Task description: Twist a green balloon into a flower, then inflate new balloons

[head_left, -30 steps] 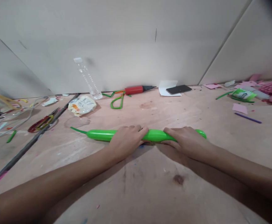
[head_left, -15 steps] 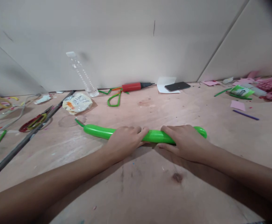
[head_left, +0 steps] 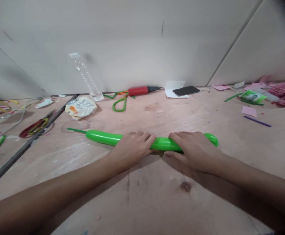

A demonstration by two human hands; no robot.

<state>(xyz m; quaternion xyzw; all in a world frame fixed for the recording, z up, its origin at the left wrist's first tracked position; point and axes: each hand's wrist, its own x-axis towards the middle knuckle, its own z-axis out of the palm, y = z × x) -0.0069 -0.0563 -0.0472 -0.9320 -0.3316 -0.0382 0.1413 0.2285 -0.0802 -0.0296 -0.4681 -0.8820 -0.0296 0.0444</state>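
Observation:
A long green modelling balloon lies crosswise on the wooden table. Its thin uninflated tail points left, and its rounded right end shows past my right hand. My left hand is wrapped over the balloon's middle, left of centre, fingers on the far side. A short way to the right, my right hand curls over the balloon too, its thumb on the near side. A stretch of green balloon shows between the two hands. The undersides of both hands are hidden.
Along the wall stand or lie a clear plastic bottle, a red balloon pump and a dark phone on white paper. A crumpled wrapper and scissors lie left, by a gap in the tabletop. Pink scraps and a purple stick lie right.
The balloon's thin tail has swung down and stretches farther left, nearly straight. Its right end shows slightly more. Both hands keep nearly the same place on the balloon.

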